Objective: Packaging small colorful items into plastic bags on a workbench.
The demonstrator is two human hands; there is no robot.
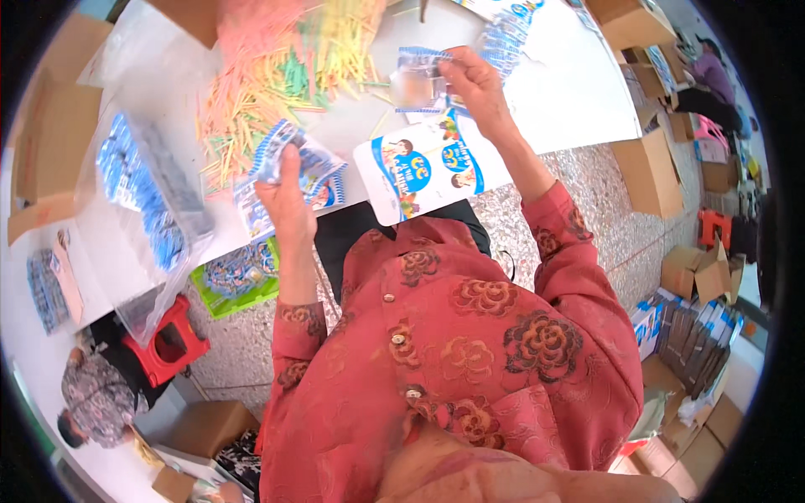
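My left hand (pixel 287 199), at the table's near edge, is closed on several small blue-and-white sachets (pixel 317 161), its thumb lying on top of them. My right hand (pixel 476 86) reaches farther over the table and pinches one corner of a clear sachet with blue edges (pixel 419 82); something pale brown shows through its film. Between the hands, a larger white pouch with blue printing (pixel 428 168) lies flat at the near edge. Just beyond my left hand spreads a heap of thin pink, yellow and green sticks (pixel 293 75).
Strips of blue sachets lie in clear plastic at left (pixel 138 180) and at far right (pixel 505 42). Below the table's left edge are a green basket (pixel 220 306) and a red stool (pixel 172 342). Cardboard boxes (pixel 650 176) stand at right. Other people sit at both sides.
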